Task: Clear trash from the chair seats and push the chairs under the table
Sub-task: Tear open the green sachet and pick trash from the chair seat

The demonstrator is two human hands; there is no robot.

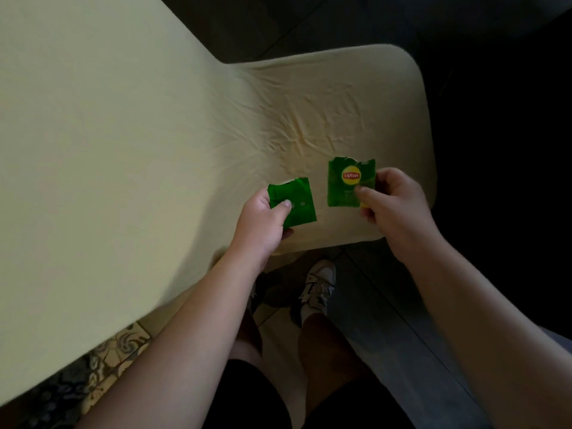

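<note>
Left hand [263, 218] and right hand [393, 209] each pinch a torn green wrapper [295, 205], [346, 184] over the chair seat [325, 119]; probably light, crinkly foil, best held edgewise.

Readable brand: I can read only 1 word, "Lipton".
Where it stands: on the green torn wrapper [351, 182] which my right hand [393, 209] pinches by its right edge.
Form of the sign: white letters on a red band, inside a yellow circle.
Second wrapper [292, 202]: my left hand [263, 219] holds it; I see a small pale mark on it, too small to read.
Numbers: I can read 0.
</note>
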